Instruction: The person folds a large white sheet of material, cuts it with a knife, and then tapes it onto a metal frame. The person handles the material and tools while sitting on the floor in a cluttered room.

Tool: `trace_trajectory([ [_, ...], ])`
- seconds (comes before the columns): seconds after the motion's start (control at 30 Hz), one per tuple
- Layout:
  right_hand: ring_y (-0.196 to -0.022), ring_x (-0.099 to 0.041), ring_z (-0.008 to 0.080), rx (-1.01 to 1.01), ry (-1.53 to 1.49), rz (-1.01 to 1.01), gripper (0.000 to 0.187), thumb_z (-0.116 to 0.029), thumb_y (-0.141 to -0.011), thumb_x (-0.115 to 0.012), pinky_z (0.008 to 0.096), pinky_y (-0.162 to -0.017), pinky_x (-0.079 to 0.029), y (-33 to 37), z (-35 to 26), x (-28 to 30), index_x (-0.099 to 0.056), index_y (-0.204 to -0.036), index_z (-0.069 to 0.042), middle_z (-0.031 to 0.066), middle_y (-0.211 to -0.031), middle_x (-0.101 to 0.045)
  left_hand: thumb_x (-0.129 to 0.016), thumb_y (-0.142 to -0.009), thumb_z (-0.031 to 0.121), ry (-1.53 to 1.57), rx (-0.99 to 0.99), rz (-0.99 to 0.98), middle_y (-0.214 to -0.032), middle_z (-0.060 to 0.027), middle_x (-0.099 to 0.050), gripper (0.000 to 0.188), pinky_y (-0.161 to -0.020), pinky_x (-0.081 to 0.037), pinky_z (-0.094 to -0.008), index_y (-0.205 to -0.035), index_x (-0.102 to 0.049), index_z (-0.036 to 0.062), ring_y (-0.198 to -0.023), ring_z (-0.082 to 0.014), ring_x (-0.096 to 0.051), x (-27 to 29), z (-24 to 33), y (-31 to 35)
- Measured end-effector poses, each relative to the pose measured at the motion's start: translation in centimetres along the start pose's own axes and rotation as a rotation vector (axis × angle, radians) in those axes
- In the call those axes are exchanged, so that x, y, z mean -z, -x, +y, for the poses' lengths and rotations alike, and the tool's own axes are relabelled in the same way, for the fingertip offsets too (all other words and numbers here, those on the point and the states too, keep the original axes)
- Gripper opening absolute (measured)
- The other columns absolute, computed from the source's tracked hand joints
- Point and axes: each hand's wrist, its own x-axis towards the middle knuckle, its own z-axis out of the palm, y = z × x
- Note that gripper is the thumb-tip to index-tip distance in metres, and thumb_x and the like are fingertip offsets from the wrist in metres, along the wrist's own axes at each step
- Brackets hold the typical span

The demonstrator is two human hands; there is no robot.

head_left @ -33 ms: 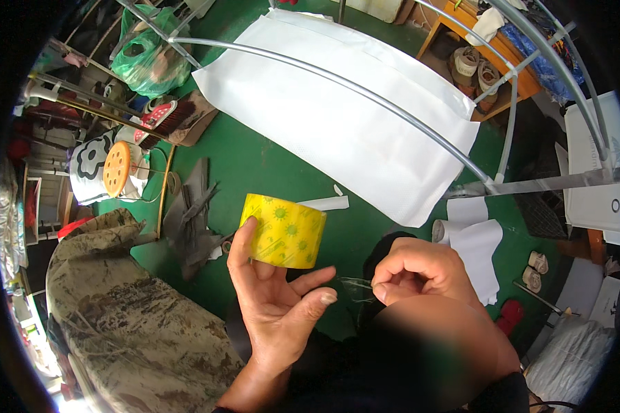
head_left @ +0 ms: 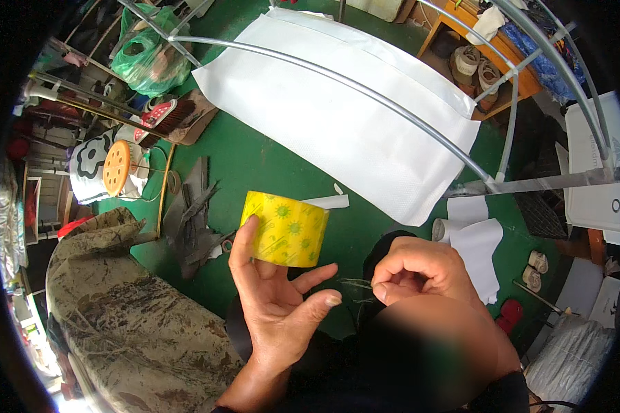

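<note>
A wide roll of yellow patterned packing tape (head_left: 286, 230) rests up on the fingers of my left hand (head_left: 275, 303). One fingertip lies against its left edge, while the thumb and another finger are spread apart below it. Some of the fingers are hidden behind or inside the roll. To the right, my right hand (head_left: 423, 272) is closed in a pinch on a thin clear strip (head_left: 355, 282), which looks like a piece of tape. This strip points toward my left thumb without touching it.
A large white sheet (head_left: 337, 117) lies on the green floor (head_left: 255, 162) under a grey tube frame (head_left: 330, 73). Camouflage cloth (head_left: 131, 296) sits at left, near dark scraps (head_left: 193, 227). A white roll (head_left: 475, 241) lies at right. Shoes (head_left: 467, 63) stand in a wooden cabinet.
The tape roll has turned slightly on my left hand, its printed pattern shifting a little to the right. The right hand stays in place, and the clear strip has shifted slightly.
</note>
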Motion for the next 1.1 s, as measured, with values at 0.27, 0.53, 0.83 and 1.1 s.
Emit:
trace_trajectory([
  [0.27, -0.061, -0.058, 0.0086, 0.031, 0.083, -0.123, 0.005, -0.003, -0.084, -0.072, 0.0251, -0.053, -0.041, -0.6, -0.4, -0.6, -0.068, -0.084, -0.002, 0.0036, -0.077, -0.063, -0.072, -0.080, -0.020, -0.019, 0.037, -0.119, -0.156, -0.0131, -0.032, 0.103, -0.095, -0.061, -0.0385, -0.160, -0.013, 0.0094, -0.137, -0.0267, -0.048, 0.3, -0.3, 0.5],
  [0.53, -0.068, -0.066, 0.0269, 0.095, 0.270, -0.028, 0.010, -0.007, -0.083, -0.075, 0.0355, -0.061, -0.050, -0.2, -1.3, -0.6, -0.069, -0.091, -0.005, 0.0090, -0.081, -0.066, -0.069, -0.081, -0.022, -0.078, -0.050, -0.041, -0.151, -0.0166, -0.034, 0.101, -0.092, -0.063, -0.0372, -0.160, -0.014, 0.0086, -0.129, -0.0273, -0.054, 0.0, -0.1, 0.4],
  [0.83, -0.065, -0.065, 0.0245, 0.271, 0.347, 0.008, 0.011, -0.005, -0.083, -0.075, 0.0336, -0.057, -0.050, -0.3, -0.1, -1.0, -0.070, -0.092, -0.007, 0.0071, -0.081, -0.064, -0.068, -0.084, -0.021, -0.025, -0.044, -0.027, -0.150, -0.0168, -0.038, 0.097, -0.093, -0.062, -0.0389, -0.159, -0.014, 0.0088, -0.128, -0.0285, -0.056, -0.2, -0.3, 0.5],
  [1.1, -0.059, -0.052, 0.0057, 0.110, 0.122, -0.066, 0.009, 0.001, -0.083, -0.073, 0.0223, -0.052, -0.037, -0.3, 0.8, -0.7, -0.072, -0.091, -0.002, 0.0030, -0.080, -0.066, -0.064, -0.088, -0.018, -0.110, -0.112, 0.026, -0.151, -0.0166, -0.036, 0.091, -0.094, -0.063, -0.0436, -0.159, -0.014, 0.0075, -0.129, -0.0304, -0.055, -0.2, -0.5, 0.7],
])
